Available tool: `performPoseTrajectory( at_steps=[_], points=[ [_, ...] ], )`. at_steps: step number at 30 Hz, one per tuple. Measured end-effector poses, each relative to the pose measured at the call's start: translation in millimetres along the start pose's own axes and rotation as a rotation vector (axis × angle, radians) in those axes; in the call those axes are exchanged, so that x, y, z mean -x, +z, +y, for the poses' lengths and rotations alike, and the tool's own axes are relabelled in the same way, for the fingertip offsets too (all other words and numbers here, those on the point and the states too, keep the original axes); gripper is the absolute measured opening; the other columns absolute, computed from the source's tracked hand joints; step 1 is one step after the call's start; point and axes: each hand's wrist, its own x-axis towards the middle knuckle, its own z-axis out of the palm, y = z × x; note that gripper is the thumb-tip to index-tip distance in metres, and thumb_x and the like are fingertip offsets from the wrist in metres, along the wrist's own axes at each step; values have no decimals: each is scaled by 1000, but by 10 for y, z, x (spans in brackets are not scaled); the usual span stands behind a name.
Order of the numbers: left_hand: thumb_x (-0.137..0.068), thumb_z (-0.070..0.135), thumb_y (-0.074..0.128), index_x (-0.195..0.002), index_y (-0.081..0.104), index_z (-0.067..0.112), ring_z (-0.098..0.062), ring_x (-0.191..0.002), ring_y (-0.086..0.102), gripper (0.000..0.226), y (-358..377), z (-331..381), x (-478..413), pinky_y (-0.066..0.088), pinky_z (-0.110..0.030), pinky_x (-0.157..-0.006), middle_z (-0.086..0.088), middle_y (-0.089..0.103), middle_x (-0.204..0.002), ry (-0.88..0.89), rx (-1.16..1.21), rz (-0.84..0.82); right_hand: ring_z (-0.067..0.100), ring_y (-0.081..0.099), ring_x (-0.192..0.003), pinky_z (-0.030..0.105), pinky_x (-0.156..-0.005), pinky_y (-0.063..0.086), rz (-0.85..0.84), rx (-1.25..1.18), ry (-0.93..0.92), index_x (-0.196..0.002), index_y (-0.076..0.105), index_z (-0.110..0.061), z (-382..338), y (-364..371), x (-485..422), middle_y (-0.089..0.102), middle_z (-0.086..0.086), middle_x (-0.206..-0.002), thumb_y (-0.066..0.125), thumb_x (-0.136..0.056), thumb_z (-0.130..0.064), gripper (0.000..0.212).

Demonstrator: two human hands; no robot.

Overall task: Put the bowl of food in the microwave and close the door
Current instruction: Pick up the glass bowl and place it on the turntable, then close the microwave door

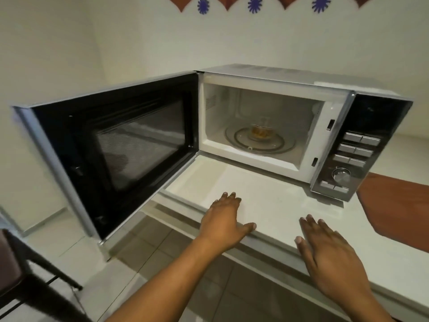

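A silver microwave (278,76) stands on a white counter (274,201). Its black door (109,147) is swung wide open to the left, past the counter's edge. Inside the white cavity a small clear bowl of brownish food (260,133) sits on the glass turntable (274,148). My left hand (226,219) lies flat on the counter's front edge, below the cavity, fingers apart and holding nothing. My right hand (325,247) lies flat on the counter further right, also open and holding nothing. Neither hand touches the door or the microwave.
The control panel (352,156) with buttons and a dial is on the microwave's right side. A brown mat (394,210) lies on the counter at the right. A dark chair (21,270) stands at lower left on the tiled floor (148,247). Walls close behind.
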Motion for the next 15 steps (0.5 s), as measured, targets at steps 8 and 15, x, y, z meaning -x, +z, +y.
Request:
performPoseTrajectory(
  at_steps=[8, 15],
  points=[
    [-76, 48, 77, -146, 36, 26, -7, -148, 12, 84, -1152, -117, 982, 22, -43, -118, 5, 29, -159, 2, 76, 668, 14, 13, -149, 34, -120, 15, -10, 12, -23, -154, 10, -30, 16, 23, -38, 12, -8, -163, -8, -84, -63, 79],
    [-67, 36, 85, -149, 32, 19, -11, -148, 15, 100, -2096, -354, 1369, 26, -48, -117, 4, 22, -162, -121, 80, 1070, 21, 25, -147, 42, -114, 25, -12, 32, 72, -151, 25, -31, 191, 338, -312, 24, -6, -161, -21, -70, -74, 102]
  ],
)
